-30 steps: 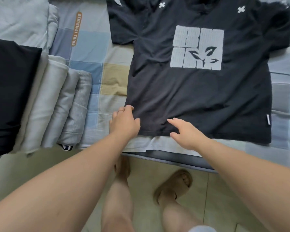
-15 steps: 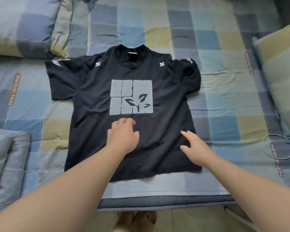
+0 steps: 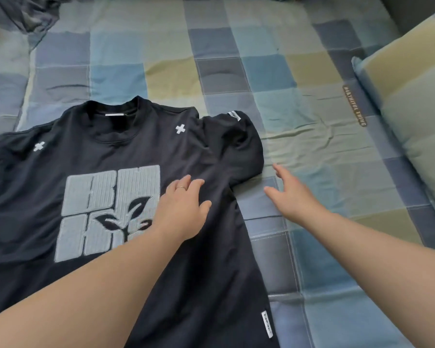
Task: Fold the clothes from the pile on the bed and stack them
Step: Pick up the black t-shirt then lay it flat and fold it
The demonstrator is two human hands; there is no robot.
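Head view shows your black short-sleeved T-shirt with the pale grey block-and-leaf print [image 3: 211, 285] lying face up and flat on the bed with the blue, green and yellow checked cover [image 3: 236, 71], collar away from you. Your left hand [image 3: 183, 209], fingers loosely spread and gripping nothing, rests on the shirt's chest at the right edge of the print. Your right hand [image 3: 294, 199] is off the shirt over the cover, just beside the sleeve, fingers straight and empty; whether it touches the cover cannot be told.
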